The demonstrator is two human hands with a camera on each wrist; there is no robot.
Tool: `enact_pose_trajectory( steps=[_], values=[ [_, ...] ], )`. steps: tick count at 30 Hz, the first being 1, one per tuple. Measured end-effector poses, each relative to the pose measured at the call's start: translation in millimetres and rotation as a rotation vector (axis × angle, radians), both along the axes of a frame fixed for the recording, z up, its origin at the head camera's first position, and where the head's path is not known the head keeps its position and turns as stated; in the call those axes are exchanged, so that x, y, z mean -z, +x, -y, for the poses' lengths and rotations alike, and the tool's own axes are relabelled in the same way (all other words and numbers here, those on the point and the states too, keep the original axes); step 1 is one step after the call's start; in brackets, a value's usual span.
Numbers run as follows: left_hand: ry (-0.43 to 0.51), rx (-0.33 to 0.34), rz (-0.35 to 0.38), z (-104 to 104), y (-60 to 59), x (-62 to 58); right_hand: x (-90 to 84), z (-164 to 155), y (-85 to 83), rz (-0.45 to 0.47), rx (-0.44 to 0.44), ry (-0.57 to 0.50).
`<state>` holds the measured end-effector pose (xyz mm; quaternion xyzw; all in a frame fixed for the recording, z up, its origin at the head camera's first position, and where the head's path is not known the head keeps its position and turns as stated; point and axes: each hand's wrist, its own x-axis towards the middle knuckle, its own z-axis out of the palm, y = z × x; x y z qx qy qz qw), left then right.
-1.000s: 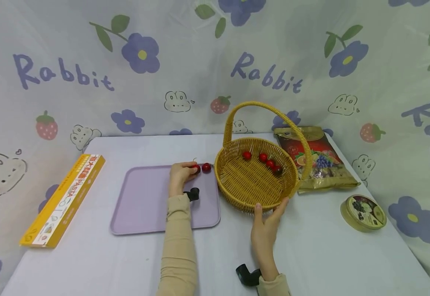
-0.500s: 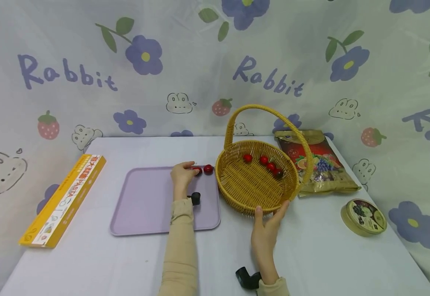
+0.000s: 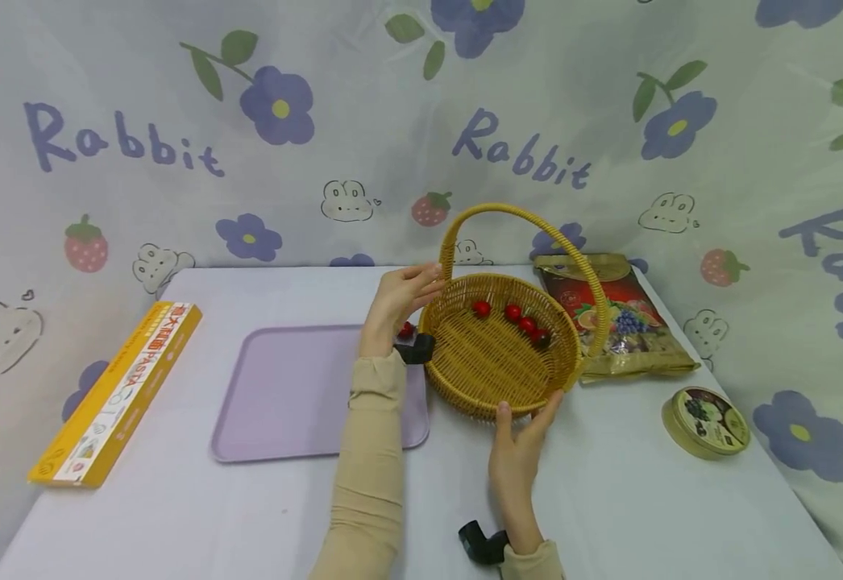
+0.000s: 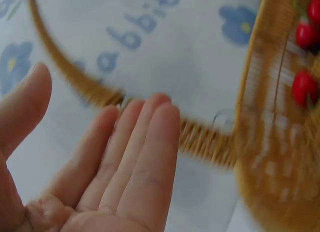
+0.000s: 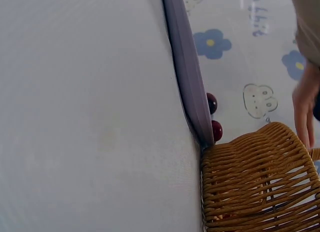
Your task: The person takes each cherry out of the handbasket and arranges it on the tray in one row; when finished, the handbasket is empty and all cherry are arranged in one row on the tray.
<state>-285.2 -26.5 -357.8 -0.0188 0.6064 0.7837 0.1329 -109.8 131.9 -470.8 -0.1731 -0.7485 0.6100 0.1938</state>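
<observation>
The left hand point(image 3: 398, 302) hovered at the basket's point(image 3: 497, 399) left rim by the foot of its handle point(image 3: 521, 213), fingers point(image 4: 145, 152) straight and together, palm bare, gripping nothing. The right hand point(image 3: 519, 439) pressed against the basket's near rim, thumb and fingers spread along the weave. The basket stood toward the table's point(image 3: 197, 515) back right, four cherries point(image 3: 512, 313) lying along its far inner wall. Just left of it, touching it in the right wrist view, lay a lilac tray point(image 3: 284, 395) with two more cherries point(image 5: 214, 117) at its far right corner. A snack bag point(image 3: 628, 318) lay behind the basket at the right edge, a round tin point(image 3: 704, 420) nearer along that edge, and a pasta box point(image 3: 113, 395) at the left edge.
</observation>
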Motion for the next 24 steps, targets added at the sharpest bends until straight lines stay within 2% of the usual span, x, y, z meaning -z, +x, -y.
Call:
enact_pose_trajectory(
  steps=[2,5,9,13,16,18,24],
  values=[
    [0.032,0.049,0.039,-18,-6.4,-1.5,0.1,0,-0.1,0.006,0.001,0.005],
    [0.029,0.126,0.099,-45,-14.5,2.2,-0.4,-1,0.1,0.013,0.001,0.004],
    [0.0,0.211,0.198,-76,-20.5,16.4,-0.7,0,0.3,0.014,0.007,0.008],
    [0.028,0.262,0.357,-104,-24.9,34.9,0.9,-1,-1.6,0.004,0.022,0.008],
    [0.056,0.253,0.466,-115,-27.5,46.4,2.7,-1,-2.7,-0.004,0.027,0.007],
    [0.064,0.219,0.515,-118,-29.6,51.9,3.5,-1,-2.8,-0.002,0.028,0.011],
    [0.024,0.145,0.573,-124,-48.8,65.2,3.1,-1,-5.0,0.026,0.043,0.017]
  ],
)
